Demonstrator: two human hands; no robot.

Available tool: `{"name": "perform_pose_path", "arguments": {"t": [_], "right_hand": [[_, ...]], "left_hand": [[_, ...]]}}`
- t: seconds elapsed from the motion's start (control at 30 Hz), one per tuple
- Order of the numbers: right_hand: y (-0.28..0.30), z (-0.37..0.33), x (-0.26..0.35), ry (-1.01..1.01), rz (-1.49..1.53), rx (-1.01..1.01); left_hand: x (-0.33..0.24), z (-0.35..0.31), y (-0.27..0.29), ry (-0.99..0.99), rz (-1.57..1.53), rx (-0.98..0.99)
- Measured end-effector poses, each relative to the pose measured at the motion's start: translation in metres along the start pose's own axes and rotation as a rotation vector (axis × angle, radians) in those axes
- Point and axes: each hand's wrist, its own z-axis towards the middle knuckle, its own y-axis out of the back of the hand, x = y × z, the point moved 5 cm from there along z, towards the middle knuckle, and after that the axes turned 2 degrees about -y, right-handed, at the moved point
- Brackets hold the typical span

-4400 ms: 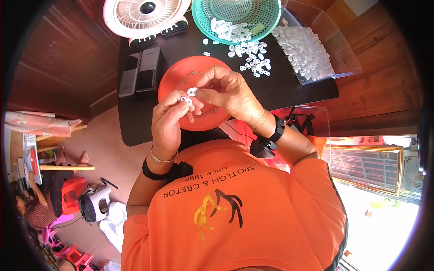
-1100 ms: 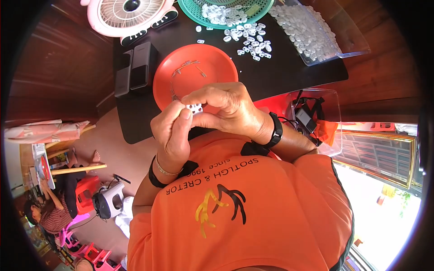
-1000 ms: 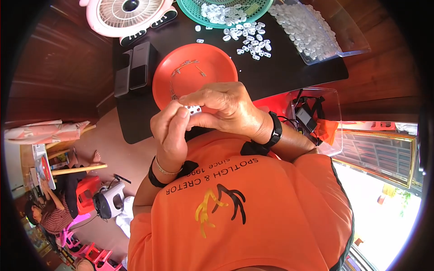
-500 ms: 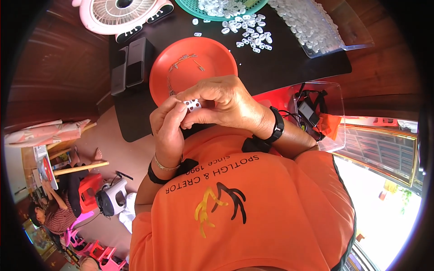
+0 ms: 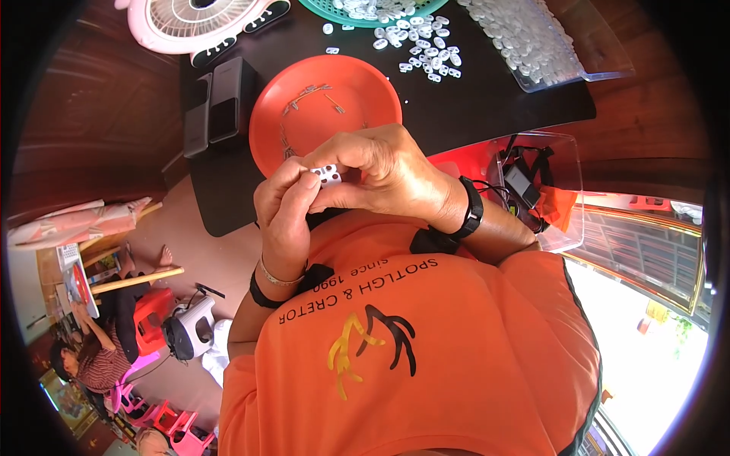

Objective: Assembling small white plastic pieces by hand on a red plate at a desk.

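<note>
In front of my chest, both hands meet over the near rim of an orange basin. Pinched between them is a small white piece with dark round holes; fingers cover part of it. My left hand grips its left side with thumb and fingers. From the right, my right hand has its thumb below the piece and its curled index finger above. Small grey and yellowish thin bits lie in an arc inside the basin. Similar white two-holed pieces are scattered on the dark table.
A green basket and a clear tray hold many white pieces. Left of the basin are grey boxes and a pink fan. A clear bin with cables stands by my right forearm. Another person sits far left.
The view has shifted slightly. Both hands keep their pinch on the white piece, which looks slightly turned between the fingers.
</note>
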Motion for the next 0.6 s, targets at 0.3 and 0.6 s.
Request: {"name": "perform_pose_path", "arguments": {"t": [0.3, 0.6], "right_hand": [[-0.0003, -0.001, 0.0013, -0.071, -0.155, 0.066], [-0.0003, -0.0027, 0.0001, -0.07, 0.003, 0.077]], "left_hand": [[0.0072, 0.0012, -0.0023, 0.09, -0.145, 0.02], [0.0038, -0.0002, -0.0036, 0.157, -0.117, -0.058]]}}
